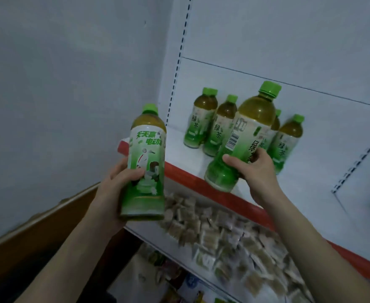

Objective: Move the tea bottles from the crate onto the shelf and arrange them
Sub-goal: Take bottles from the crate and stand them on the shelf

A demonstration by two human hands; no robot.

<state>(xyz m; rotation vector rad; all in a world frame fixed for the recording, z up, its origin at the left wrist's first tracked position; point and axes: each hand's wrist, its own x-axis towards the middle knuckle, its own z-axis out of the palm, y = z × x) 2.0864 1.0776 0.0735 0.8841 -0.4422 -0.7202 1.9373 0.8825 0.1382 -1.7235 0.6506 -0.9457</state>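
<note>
My left hand [118,182] grips a green tea bottle [145,165] upright, in the air left of the shelf's corner. My right hand [254,169] holds a second green tea bottle [243,136] by its lower half, tilted slightly right, its base at the red front edge of the white shelf [179,154]. Behind it several more green-capped tea bottles stand on the shelf: one at the far left [201,119], one beside it [220,125], one at the right [285,138], and one mostly hidden. The crate is out of view.
The shelf below [149,235] holds a heap of small beige snack packets [223,235]. A slotted upright [179,51] marks the shelf's left end, with a bare wall left of it. A brown wooden ledge [37,226] runs at lower left.
</note>
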